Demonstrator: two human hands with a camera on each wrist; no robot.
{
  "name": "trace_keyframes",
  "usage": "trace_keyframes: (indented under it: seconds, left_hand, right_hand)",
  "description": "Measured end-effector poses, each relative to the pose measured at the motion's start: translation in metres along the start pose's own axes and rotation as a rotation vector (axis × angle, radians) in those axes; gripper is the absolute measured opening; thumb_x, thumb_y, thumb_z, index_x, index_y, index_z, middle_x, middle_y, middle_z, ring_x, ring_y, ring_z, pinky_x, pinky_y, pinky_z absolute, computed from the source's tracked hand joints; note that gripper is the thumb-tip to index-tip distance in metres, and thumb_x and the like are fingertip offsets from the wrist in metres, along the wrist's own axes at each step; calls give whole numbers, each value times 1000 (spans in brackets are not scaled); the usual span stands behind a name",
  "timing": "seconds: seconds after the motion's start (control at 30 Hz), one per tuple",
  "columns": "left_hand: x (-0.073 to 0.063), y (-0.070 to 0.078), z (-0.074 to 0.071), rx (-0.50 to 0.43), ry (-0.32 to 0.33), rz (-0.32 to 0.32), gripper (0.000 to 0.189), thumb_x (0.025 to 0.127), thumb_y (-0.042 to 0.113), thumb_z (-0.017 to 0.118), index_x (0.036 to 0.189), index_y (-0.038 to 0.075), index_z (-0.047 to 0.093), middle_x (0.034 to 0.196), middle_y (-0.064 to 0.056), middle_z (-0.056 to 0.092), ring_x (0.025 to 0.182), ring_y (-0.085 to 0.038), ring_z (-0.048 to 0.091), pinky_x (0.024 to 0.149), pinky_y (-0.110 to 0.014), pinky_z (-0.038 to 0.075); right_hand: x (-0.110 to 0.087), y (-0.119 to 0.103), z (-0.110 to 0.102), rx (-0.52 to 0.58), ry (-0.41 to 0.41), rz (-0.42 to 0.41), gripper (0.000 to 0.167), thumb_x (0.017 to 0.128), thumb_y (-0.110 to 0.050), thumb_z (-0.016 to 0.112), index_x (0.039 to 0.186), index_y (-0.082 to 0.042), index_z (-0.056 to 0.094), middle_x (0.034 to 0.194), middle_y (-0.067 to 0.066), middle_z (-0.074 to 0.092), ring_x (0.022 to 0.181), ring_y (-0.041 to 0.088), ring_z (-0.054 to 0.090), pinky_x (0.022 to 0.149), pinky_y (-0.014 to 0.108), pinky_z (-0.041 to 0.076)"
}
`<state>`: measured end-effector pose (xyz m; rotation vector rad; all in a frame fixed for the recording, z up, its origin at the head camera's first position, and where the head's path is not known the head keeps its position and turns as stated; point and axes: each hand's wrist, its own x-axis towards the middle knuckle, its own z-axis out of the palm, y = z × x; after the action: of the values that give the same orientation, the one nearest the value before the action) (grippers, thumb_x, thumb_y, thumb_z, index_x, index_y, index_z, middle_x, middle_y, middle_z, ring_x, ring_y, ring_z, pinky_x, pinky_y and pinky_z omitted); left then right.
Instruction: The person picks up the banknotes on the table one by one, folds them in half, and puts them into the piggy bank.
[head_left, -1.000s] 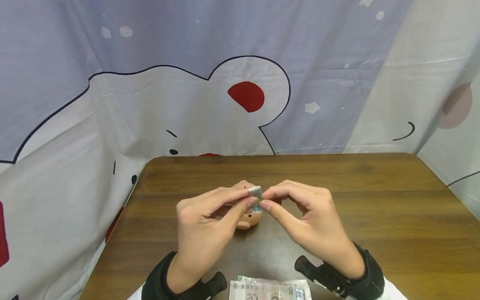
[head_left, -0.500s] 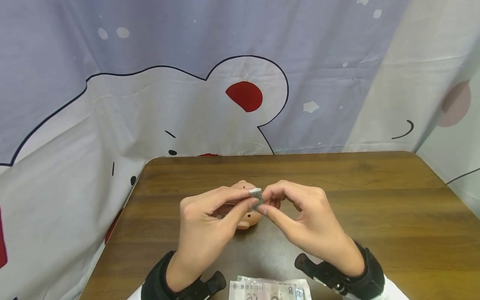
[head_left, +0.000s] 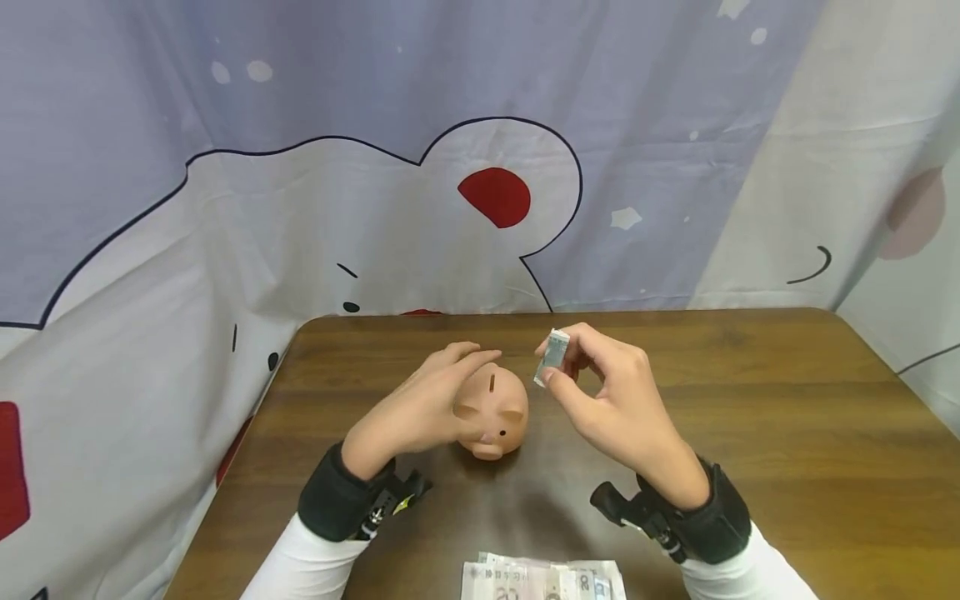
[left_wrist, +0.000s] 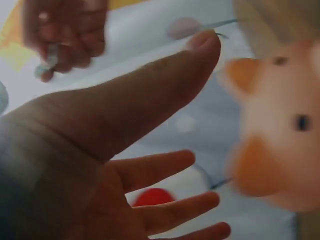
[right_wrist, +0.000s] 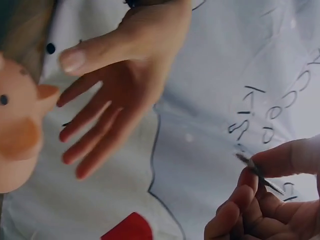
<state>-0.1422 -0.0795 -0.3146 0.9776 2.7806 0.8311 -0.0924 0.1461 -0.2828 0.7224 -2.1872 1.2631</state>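
Observation:
My right hand [head_left: 611,392] pinches a small folded banknote [head_left: 553,357] between thumb and fingers, up and to the right of a piggy bank; the note shows edge-on [right_wrist: 260,175] in the right wrist view. The piggy bank [head_left: 495,400] is peach-coloured, with a dark slot in its top and its snout towards me. At its left side is my left hand [head_left: 423,404], fingers spread and holding nothing. In the left wrist view the thumb is held apart from the piggy bank [left_wrist: 285,125]; whether any finger touches it, I cannot tell.
Several banknotes [head_left: 543,579] lie in a pile at the front edge of the view. The wooden table [head_left: 787,433] extends to both sides. A printed curtain [head_left: 360,217] hangs behind it. Black straps with cameras sit on both wrists.
My left hand has let go of the folded banknote and moved left, down beside the piggy bank. My right hand has lifted the note up and to the right, uncovering the piggy bank.

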Motion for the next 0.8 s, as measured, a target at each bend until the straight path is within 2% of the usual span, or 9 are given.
trace_keyframes:
  seconds: [0.1, 0.2, 0.3, 0.4, 0.6, 0.73, 0.8]
  left_hand:
    - [11, -13, 13, -13, -78, -33, 87, 76, 29, 84, 148, 10, 40, 152, -15, 35, 140, -35, 33, 109, -50, 36]
    - [18, -18, 23, -16, -107, -59, 86, 78, 28, 83, 147, 3, 40, 147, -18, 42, 137, -33, 38, 110, -48, 37]
    - [21, -16, 30, -4, -104, -80, 84, 77, 29, 84, 144, 0, 43, 138, -18, 51, 129, -32, 47, 105, -46, 42]
    - [22, -9, 36, 6, -86, -97, 85, 73, 34, 86, 142, 2, 47, 130, -15, 55, 121, -31, 52, 98, -49, 46]
    - [21, 1, 47, 18, -74, -64, 85, 67, 44, 88, 136, 10, 53, 118, -11, 57, 103, -25, 57, 87, -49, 50]
    - [21, 1, 49, 23, -69, -39, 82, 67, 44, 89, 133, 11, 54, 115, -10, 57, 100, -23, 56, 86, -47, 50]
    - [21, 1, 50, 17, -69, -38, 81, 67, 44, 89, 132, 12, 54, 115, -10, 57, 102, -23, 56, 87, -48, 49]
  right_hand:
    - [0, 9, 5, -19, -14, 54, 17, 83, 1, 67, 88, -15, 65, 73, -12, 61, 63, 8, 57, 56, 23, 48]
    - [1, 18, 10, -60, -36, 85, 14, 82, -2, 68, 88, -14, 64, 71, -11, 61, 61, 7, 56, 54, 23, 48]
    - [1, 28, 17, -115, -69, 104, 14, 82, -4, 68, 92, -13, 63, 68, -9, 60, 58, 5, 55, 52, 24, 47]
    - [2, 39, 25, -174, -121, 128, 13, 83, -5, 65, 93, -11, 61, 65, -8, 58, 57, 4, 55, 52, 23, 47]
    - [0, 59, 41, -255, -267, 197, 11, 83, -5, 61, 90, -11, 55, 62, -6, 59, 56, 2, 56, 51, 23, 47]
    - [-5, 68, 50, -333, -326, 180, 10, 84, -3, 59, 88, -9, 53, 62, -5, 53, 50, 5, 48, 47, 23, 42]
    - [-8, 71, 54, -389, -343, 145, 8, 85, -2, 58, 87, -8, 53, 62, -4, 49, 50, 8, 45, 47, 23, 40]
